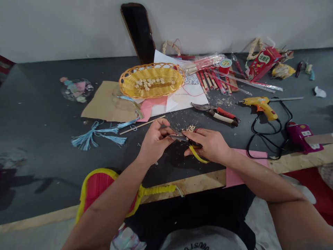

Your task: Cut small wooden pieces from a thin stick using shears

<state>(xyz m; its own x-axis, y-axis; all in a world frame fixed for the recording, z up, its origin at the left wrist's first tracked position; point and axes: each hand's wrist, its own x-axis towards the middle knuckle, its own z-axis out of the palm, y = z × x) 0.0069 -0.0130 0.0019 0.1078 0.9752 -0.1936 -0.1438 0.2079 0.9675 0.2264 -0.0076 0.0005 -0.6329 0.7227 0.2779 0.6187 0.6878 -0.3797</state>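
Note:
My right hand (212,144) is closed around a pair of scissors (180,138), its blades pointing left and a yellow handle loop showing below the fingers. Opposite it, the fingers of my left hand (155,139) pinch together at the blade tips. What they hold there is too small to make out. Just behind the scissors lies a small heap of pale bead-like pieces (190,128). A thin wooden stick (142,125) rests on the dark table (52,139) beyond my left hand.
Behind my hands stand a yellow woven basket (153,93) with small pale pieces and a leaning phone (137,31). Red-handled pruning shears (218,114) and a corded yellow glue gun (261,105) lie rightward. Blue tassels (92,137) and a red-yellow fan-shaped piece (99,187) are leftward.

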